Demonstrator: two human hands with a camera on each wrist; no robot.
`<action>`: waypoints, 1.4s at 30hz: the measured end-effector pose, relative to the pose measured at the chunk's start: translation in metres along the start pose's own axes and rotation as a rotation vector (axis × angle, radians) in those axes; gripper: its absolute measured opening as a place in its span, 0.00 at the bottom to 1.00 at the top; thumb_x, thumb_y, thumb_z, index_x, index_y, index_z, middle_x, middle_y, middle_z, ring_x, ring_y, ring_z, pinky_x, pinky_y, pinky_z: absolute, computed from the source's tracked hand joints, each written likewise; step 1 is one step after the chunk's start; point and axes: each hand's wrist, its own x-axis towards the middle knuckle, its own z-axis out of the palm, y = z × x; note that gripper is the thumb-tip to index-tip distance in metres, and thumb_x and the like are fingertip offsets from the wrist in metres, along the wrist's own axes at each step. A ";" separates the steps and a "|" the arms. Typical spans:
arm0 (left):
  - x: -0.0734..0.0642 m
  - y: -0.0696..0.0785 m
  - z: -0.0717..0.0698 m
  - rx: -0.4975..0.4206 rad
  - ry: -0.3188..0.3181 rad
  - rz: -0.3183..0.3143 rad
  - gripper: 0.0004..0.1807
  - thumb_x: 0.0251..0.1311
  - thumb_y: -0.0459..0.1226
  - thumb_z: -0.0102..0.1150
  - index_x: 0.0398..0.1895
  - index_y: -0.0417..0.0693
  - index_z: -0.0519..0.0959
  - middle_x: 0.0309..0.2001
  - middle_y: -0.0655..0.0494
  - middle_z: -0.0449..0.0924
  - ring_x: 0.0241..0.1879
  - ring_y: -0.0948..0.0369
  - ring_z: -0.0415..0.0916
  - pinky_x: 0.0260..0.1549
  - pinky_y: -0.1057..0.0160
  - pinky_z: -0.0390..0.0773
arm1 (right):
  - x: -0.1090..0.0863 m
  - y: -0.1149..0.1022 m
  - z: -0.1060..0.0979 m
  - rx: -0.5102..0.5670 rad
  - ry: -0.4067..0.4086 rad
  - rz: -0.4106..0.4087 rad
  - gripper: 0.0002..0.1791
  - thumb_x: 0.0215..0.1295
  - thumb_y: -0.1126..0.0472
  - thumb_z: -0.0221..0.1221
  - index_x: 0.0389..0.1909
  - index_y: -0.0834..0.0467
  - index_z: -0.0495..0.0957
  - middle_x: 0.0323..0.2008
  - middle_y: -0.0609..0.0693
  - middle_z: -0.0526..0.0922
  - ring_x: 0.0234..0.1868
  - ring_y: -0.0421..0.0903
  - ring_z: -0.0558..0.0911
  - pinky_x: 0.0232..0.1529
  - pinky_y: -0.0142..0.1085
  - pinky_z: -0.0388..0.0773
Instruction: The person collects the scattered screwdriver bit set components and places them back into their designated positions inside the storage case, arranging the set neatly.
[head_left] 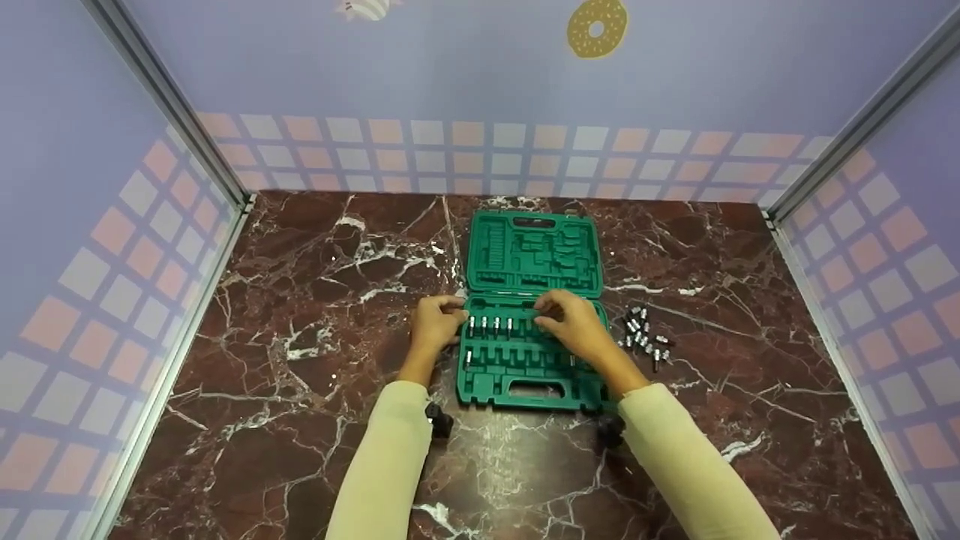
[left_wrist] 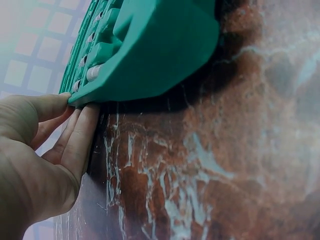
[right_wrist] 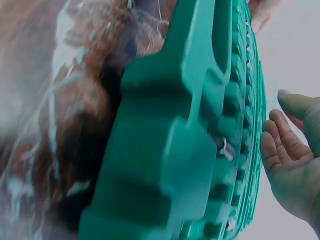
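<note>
A green plastic tool case (head_left: pixel 487 375) lies opened flat, its lid (head_left: pixel 491 283) toward the far wall. My left hand (head_left: pixel 435 324) holds the case's left rim, thumb on top and fingers underneath, as the left wrist view shows. Over the right part of the tray is my right hand (head_left: pixel 574 324), fingers loosely bent, with nothing visible in them. Several small metal sockets (head_left: pixel 496 326) stand in the upper row of slots at the left. Another socket (head_left: pixel 469 358) sits at the left of the lower row, and one more (right_wrist: pixel 224 148) shows nearer the right side.
Right of the case, a loose pile of sockets (head_left: pixel 645 341) lies on the dark red marble-patterned table (head_left: pixel 315 300). Pale purple walls (head_left: pixel 450 75) with checked bands enclose the table at the back and on both sides.
</note>
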 end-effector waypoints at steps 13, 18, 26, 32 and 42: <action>0.000 -0.001 0.001 0.009 -0.004 -0.009 0.11 0.65 0.35 0.68 0.49 0.51 0.90 0.43 0.49 0.88 0.36 0.55 0.86 0.26 0.61 0.88 | -0.019 0.020 -0.031 0.140 0.124 0.013 0.12 0.66 0.66 0.68 0.49 0.60 0.83 0.47 0.57 0.87 0.50 0.54 0.85 0.53 0.51 0.84; 0.000 0.000 0.001 0.012 0.006 -0.006 0.10 0.65 0.34 0.68 0.48 0.51 0.90 0.42 0.49 0.88 0.37 0.54 0.87 0.26 0.61 0.88 | -0.027 0.031 -0.042 0.172 0.175 0.002 0.14 0.65 0.68 0.69 0.50 0.62 0.83 0.48 0.59 0.87 0.52 0.56 0.85 0.52 0.51 0.84; -0.001 0.002 0.001 -0.003 0.007 -0.027 0.10 0.65 0.34 0.68 0.48 0.51 0.90 0.42 0.50 0.88 0.38 0.55 0.87 0.26 0.62 0.88 | -0.047 0.046 -0.063 0.199 0.214 0.027 0.16 0.65 0.69 0.68 0.54 0.64 0.83 0.51 0.62 0.86 0.51 0.60 0.85 0.39 0.27 0.80; -0.001 0.001 0.001 -0.001 0.012 -0.021 0.10 0.64 0.34 0.69 0.47 0.51 0.90 0.42 0.50 0.88 0.38 0.55 0.87 0.26 0.62 0.88 | -0.060 0.044 -0.080 0.167 0.226 0.072 0.18 0.66 0.72 0.66 0.56 0.70 0.80 0.52 0.67 0.84 0.51 0.58 0.82 0.44 0.21 0.77; -0.001 -0.001 0.001 -0.029 -0.005 -0.011 0.11 0.65 0.34 0.67 0.49 0.50 0.90 0.43 0.49 0.88 0.40 0.54 0.86 0.28 0.60 0.89 | -0.073 0.090 -0.098 0.138 0.244 0.103 0.19 0.69 0.64 0.66 0.58 0.65 0.81 0.54 0.65 0.84 0.48 0.40 0.84 0.45 0.19 0.78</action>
